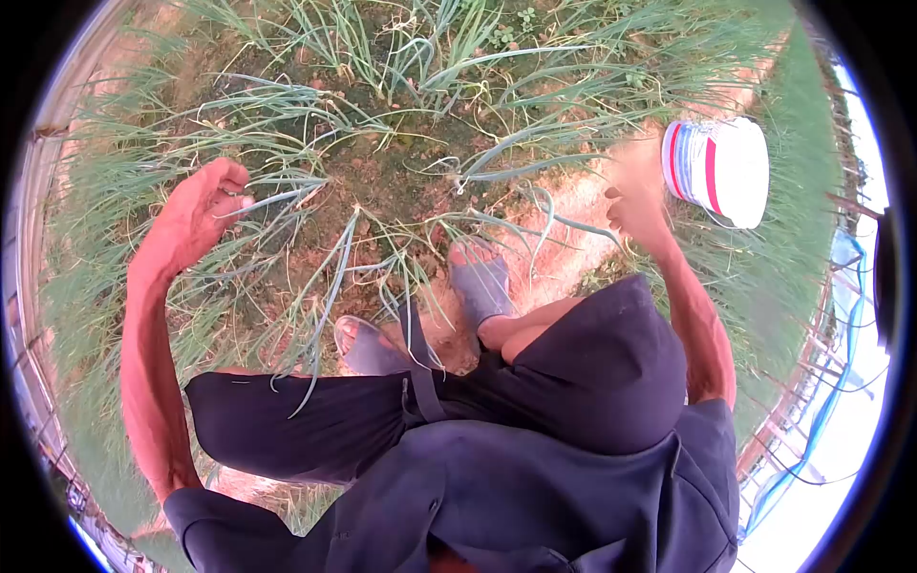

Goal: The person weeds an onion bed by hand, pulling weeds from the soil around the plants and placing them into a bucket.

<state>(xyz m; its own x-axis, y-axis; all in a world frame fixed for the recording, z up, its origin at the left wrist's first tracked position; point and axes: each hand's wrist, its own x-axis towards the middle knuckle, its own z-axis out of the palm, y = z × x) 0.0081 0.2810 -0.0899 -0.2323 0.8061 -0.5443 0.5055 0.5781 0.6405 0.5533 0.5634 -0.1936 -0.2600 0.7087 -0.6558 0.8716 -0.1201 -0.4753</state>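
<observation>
My left hand (pixel 203 212) hovers at the left among the green onion plants (pixel 287 191). Its fingers are curled, with a gap between thumb and forefinger, and a long onion leaf runs up to the thumb. On the other side, my right hand (pixel 635 196) is smeared by motion beside a white bucket (pixel 740 172) with red and blue bands. Its fingertips look bent inward, but whether anything is in them cannot be made out. Between the hands, onion clumps lean outward around a patch of dark soil (pixel 382 181).
I squat with my sandalled feet (pixel 478 282) on the soil below the onions. Dense green rows (pixel 793 286) spread on both sides. A fence of poles with a blue strip (pixel 845 325) runs along the right edge. The bucket stands close to my right hand.
</observation>
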